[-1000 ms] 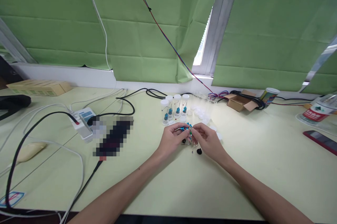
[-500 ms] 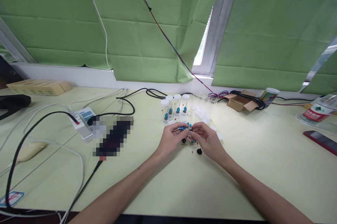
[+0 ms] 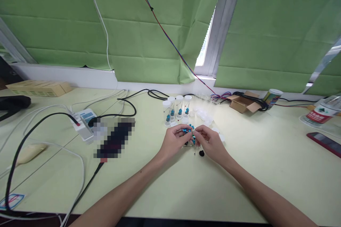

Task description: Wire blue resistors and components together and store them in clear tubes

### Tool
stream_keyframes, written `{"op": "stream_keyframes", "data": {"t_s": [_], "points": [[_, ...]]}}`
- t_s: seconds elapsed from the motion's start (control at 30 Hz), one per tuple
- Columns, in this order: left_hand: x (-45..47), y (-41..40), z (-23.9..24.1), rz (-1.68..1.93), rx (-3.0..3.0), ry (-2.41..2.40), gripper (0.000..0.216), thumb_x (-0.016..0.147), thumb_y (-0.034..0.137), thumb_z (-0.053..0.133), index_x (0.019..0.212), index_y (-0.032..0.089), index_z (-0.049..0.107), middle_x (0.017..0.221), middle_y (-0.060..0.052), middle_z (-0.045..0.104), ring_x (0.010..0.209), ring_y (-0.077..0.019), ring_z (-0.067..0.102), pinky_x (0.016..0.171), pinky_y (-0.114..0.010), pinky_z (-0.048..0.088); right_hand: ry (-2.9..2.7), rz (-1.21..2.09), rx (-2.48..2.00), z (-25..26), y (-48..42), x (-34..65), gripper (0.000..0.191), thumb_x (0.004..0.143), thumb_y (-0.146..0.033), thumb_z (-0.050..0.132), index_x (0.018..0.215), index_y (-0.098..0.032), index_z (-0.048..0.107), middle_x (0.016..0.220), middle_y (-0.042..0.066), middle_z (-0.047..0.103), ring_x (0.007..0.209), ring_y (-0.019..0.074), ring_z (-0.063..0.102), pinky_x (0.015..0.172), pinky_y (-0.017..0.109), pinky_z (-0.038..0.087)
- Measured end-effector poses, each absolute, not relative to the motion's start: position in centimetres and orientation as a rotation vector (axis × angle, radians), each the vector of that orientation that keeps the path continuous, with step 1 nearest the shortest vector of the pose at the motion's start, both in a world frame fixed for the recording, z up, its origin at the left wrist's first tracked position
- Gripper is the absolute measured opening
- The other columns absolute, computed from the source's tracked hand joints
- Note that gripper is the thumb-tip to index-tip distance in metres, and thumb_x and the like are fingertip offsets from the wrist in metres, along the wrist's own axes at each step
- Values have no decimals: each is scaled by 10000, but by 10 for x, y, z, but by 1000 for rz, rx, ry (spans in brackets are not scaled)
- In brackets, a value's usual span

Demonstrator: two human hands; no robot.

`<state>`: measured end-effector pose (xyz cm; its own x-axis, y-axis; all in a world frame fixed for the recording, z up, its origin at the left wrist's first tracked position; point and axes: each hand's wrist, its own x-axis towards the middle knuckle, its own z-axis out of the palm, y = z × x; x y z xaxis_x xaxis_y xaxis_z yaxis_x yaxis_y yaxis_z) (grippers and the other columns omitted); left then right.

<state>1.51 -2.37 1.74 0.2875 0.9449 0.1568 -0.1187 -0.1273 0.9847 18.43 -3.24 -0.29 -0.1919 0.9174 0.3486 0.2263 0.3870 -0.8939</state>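
Observation:
Both my hands meet over the pale green table, just in front of a row of clear tubes with white caps and small blue parts inside. My left hand is closed in a pinch on a small blue part. My right hand is also closed, its fingertips pinching at the same blue part from the right. A few more small blue parts lie under the fingers. A small black piece rests on the table below my right hand.
Empty clear tubes and white caps stand right of the filled row. A power strip with black and white cables lies left. A cardboard box, a can, a bottle and a red phone sit right.
My fingers have shifted slightly around the blue part; my right fingertips moved a little lower and closer to my left. Nothing else has moved.

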Motion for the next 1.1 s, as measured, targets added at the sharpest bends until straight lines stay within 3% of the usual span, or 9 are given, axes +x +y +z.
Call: {"op": "stream_keyframes", "data": {"t_s": [0.53, 0.87, 1.1], "points": [[17, -24, 16, 1146, 1388, 842, 174, 778, 295, 700, 879, 154, 682, 775, -38, 663, 665, -138, 624, 677, -264, 519, -1712, 823, -1113, 1, -33, 184, 351, 969, -434, 443, 734, -204, 565, 587, -8, 572, 542, 139, 523, 552, 262, 439], [16, -21, 14, 1194, 1313, 900, 212, 733, 312, 733, 868, 157, 683, 777, -36, 670, 649, -139, 624, 649, -262, 503, -1680, 932, -982, -2, -32, 184, 219, 934, -414, 534, 986, -201, 548, 682, 3, 609, 591, 152, 574, 573, 276, 474], [16, -21, 13, 1170, 1315, 871, 207, 745, 307, 723, 876, 153, 682, 783, -39, 661, 651, -139, 624, 660, -269, 509, -1688, 942, -981, -2, -32, 185, 213, 943, -414, 520, 936, -202, 545, 678, 6, 611, 581, 150, 563, 574, 280, 476]]}}
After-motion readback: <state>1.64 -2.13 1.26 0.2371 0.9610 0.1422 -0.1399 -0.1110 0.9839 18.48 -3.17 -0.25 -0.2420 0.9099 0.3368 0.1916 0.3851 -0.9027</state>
